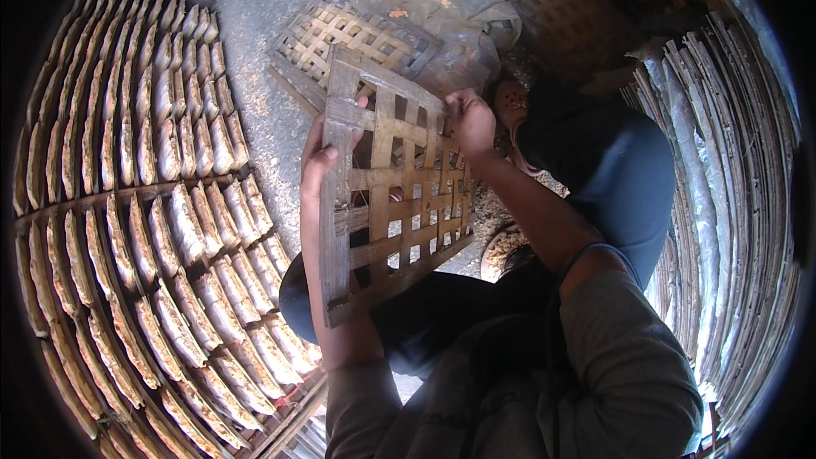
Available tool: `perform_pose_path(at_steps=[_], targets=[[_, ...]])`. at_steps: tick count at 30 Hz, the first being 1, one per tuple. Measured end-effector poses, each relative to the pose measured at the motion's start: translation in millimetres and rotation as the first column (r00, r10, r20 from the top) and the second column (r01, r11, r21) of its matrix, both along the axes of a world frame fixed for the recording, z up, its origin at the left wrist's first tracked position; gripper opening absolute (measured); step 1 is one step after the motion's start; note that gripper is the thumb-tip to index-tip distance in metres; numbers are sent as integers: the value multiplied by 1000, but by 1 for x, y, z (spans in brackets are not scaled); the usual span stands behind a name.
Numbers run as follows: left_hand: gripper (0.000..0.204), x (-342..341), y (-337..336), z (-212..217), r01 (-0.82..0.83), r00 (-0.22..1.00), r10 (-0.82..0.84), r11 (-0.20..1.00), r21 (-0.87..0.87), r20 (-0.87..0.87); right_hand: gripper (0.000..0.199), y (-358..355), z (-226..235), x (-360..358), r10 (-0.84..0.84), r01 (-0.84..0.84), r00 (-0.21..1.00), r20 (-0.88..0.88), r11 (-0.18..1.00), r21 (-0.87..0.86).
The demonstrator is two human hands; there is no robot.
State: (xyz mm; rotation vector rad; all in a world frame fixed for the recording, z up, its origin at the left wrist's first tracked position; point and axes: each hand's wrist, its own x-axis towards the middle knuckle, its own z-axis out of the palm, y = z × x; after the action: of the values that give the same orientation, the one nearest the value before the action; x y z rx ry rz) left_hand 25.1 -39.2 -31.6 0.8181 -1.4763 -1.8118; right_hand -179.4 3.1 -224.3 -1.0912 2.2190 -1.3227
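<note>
A wooden frame with a woven bamboo-strip lattice [410, 132] stands tilted in front of me, above my lap. My left hand [316, 161] grips its left wooden side, with the thumb in front and fingers reaching behind. At the upper right corner of the lattice, my right hand [473, 123] is closed with its fingers pinched on the rim of the frame. Whether a small piece is also between those fingers is too small to tell. Partly hidden behind the frame is a round container [503, 253] of pale crumbly bits.
Racks of curved, pale strips with orange-brown edges [191, 221] fill the left side. More lattice frames [340, 34] lie on the floor ahead, beside crumpled clear plastic sheeting [433, 0]. Thin panels [731, 170] stand tightly stacked at right. A brown clog [512, 104] shows near my right hand.
</note>
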Motion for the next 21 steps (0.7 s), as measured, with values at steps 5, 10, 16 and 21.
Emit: perform_pose_path(at_steps=[5,10,16,21], targets=[[77,10,-15,-16,88,995,-90,995,-39,-47,23,9,-65,-34,51,-147,978,201,855,498],[75,26,-12,-25,48,995,-47,999,4,-84,36,24,-36,-21,74,-118,983,168,955,271],[79,20,-4,-8,-60,998,61,997,54,-22,51,-2,52,31,308,-359,933,-186,843,-400],[70,19,-10,-18,8,1000,-8,999,-32,3,56,-6,36,55,246,-224,969,0,882,-414]])
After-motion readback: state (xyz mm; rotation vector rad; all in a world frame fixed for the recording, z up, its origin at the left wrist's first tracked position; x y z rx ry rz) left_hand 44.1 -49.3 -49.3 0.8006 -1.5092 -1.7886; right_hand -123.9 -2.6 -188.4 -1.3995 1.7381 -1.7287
